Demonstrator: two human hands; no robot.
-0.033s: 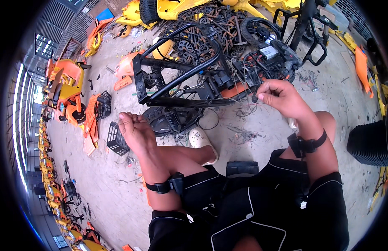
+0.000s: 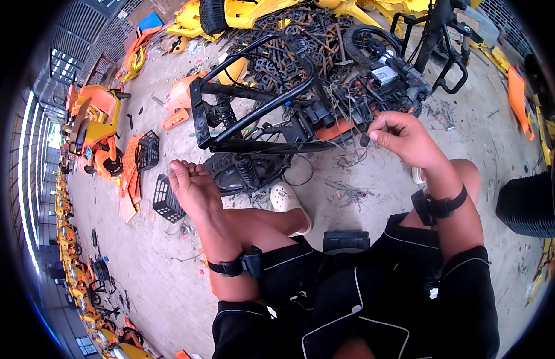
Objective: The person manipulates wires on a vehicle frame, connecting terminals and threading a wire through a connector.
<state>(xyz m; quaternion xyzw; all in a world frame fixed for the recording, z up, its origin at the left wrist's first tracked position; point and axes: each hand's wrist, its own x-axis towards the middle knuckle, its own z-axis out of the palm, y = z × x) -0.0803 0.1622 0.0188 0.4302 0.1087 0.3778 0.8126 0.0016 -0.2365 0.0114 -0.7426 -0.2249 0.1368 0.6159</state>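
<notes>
Head view: the right hand (image 2: 403, 139) has its fingers pinched on a small dark part (image 2: 365, 141) among the wires (image 2: 348, 113) of a stripped black frame (image 2: 253, 107). The left hand (image 2: 192, 185) is curled into a loose fist, fingers together, above the concrete floor (image 2: 146, 251).

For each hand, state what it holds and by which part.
The right hand pinches a small dark piece by its top, between fingertips. The left hand is closed; whether it holds anything cannot be told.

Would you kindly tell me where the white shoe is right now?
In the head view, the white shoe sits on the concrete floor near centre, just below the black spring and between the hands.
</notes>
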